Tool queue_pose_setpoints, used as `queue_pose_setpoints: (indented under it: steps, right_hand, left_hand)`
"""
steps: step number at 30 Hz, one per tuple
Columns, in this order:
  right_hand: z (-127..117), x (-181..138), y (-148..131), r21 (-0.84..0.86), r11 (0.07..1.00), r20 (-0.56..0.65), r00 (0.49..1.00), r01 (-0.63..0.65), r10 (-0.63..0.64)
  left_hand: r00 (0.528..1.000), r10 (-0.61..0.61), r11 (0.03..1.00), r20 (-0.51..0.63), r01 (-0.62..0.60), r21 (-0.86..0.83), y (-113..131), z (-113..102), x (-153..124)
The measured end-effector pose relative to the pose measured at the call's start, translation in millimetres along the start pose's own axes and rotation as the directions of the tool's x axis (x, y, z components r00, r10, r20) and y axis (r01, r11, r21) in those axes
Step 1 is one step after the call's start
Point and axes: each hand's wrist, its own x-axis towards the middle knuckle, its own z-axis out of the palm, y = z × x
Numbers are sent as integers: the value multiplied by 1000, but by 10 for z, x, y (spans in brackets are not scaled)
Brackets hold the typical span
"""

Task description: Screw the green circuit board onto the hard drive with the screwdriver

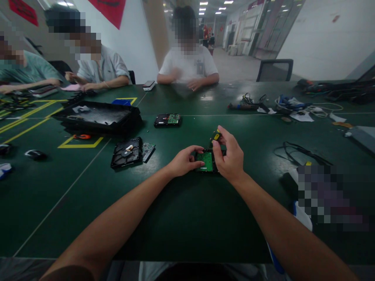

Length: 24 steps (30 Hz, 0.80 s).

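Note:
A hard drive with a green circuit board (207, 161) lies on the dark green table (187, 218) in front of me. My left hand (185, 160) grips its left edge, fingers curled onto the board. My right hand (229, 156) is closed round a small screwdriver with a yellow and black handle (215, 137), held upright over the drive's right side. The tip is hidden behind my fingers.
An opened drive (127, 152) with a loose green board (148, 150) lies to the left, another drive (167, 120) farther back, beside a black tray (98, 117). Cables and tools (293, 105) lie at the right. Three people sit across the table.

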Motion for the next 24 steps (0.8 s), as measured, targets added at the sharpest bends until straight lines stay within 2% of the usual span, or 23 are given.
queue_pose_setpoints:
  steps: [24]
  right_hand:
    - [-16, 19, -8, 14, 1000, -38, 999, 8, -8]
  left_hand:
    - [1000, 3, 1000, 2, -3, 13, -34, -9, 0]
